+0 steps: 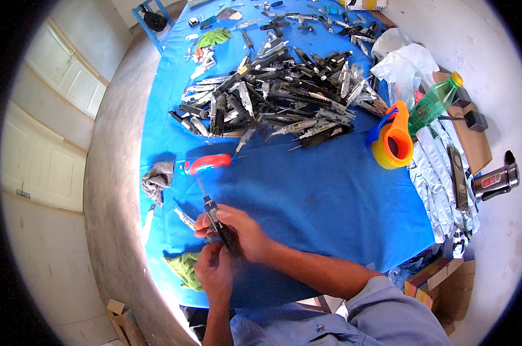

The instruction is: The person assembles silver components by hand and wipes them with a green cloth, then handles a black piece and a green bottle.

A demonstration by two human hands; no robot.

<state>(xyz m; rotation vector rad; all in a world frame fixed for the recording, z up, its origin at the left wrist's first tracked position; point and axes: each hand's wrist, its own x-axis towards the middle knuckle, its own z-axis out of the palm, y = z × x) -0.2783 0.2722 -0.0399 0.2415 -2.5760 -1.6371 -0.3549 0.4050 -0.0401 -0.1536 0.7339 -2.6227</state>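
Note:
My right hand [244, 230] grips a slim black and silver device [209, 205], tilted, with a thin metal shaft pointing away from me. Just below it, my left hand [214, 268] is closed in a pinch against the device's side; what its fingertips hold is hidden. A similar silver device [184, 218] lies beside the right fingers. Beyond the hands rests a red and blue handled tool [208, 164]. Next to my left hand is a crumpled green cloth [184, 269].
A heap of similar devices [272, 92] covers the middle of the blue-covered table [330, 199]. A grey cloth [157, 180] lies at the left edge. To the right stand a yellow and orange jug [388, 151], a green bottle [434, 104] and a metal flask [494, 180].

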